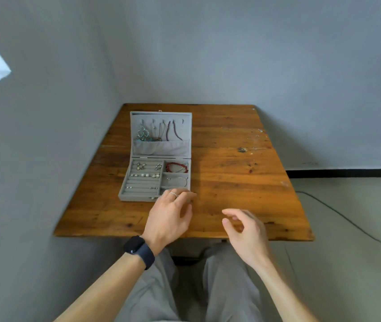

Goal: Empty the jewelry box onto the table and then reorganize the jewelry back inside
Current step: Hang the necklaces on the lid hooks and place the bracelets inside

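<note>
Your jewelry box sat open left of centre on the table. Your left hand touched its near right corner, fingers relaxed. Your right hand hovered lower right, loosely curled, empty.

The left hand hides one near corner of the jewelry box. The tiny pieces inside are too small to tell.

The open jewelry box sits on the table's left half, jewelry inside.

Left hand extended; right hand hovers, fingers seemingly curled.
</note>
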{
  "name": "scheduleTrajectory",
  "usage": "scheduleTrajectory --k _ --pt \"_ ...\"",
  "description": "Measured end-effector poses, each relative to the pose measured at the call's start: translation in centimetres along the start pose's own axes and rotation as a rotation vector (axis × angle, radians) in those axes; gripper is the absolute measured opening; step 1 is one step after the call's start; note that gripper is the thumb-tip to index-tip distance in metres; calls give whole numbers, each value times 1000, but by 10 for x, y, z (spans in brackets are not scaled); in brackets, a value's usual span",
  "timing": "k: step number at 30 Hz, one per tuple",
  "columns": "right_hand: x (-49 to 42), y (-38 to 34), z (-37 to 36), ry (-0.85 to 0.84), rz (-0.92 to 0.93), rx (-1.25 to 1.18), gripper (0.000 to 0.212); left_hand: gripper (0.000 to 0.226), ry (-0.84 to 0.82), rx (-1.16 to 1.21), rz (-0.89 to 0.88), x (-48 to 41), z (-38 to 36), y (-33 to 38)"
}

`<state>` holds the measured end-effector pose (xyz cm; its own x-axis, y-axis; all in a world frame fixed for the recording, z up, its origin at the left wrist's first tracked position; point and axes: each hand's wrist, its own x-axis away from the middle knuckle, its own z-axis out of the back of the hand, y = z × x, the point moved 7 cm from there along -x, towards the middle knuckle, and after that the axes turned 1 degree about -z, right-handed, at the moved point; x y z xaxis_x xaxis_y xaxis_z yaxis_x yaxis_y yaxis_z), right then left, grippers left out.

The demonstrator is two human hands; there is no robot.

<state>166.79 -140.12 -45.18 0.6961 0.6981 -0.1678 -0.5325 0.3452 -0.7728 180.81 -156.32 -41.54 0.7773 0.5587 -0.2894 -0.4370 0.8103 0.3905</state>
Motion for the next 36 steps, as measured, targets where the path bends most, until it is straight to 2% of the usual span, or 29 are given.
scheduleTrajectory --k 6,10,13,18,23,28,31,36 --pt "26 -16 -42 -70 43 -5 20 30 36 44 88 57 -1 -29" --pt "32 -21 -61 -51 102 168 18 36 10 44 111 77 -23 -42" --pt "31 -26 -66 -14 111 195 19 41 66 56 100 87 -35 -47" --pt "24 -40 -75 -39 182 216 22 44 121 -54 10 97 -46 -49" --pt "18 -45 -80 -24 254 260 13 44 151 -54 9 97 -48 -50" --pt "16 -32 -73 -53 230 121 10 43 164 -13 116 92 -41 -44" --pt "16 -18 -58 -30 178 27 9 31 179 5 174 81 -30 -38" --pt "17 0 -36 9 80 -56 11 19 77 -18 226 65 -23 -35"
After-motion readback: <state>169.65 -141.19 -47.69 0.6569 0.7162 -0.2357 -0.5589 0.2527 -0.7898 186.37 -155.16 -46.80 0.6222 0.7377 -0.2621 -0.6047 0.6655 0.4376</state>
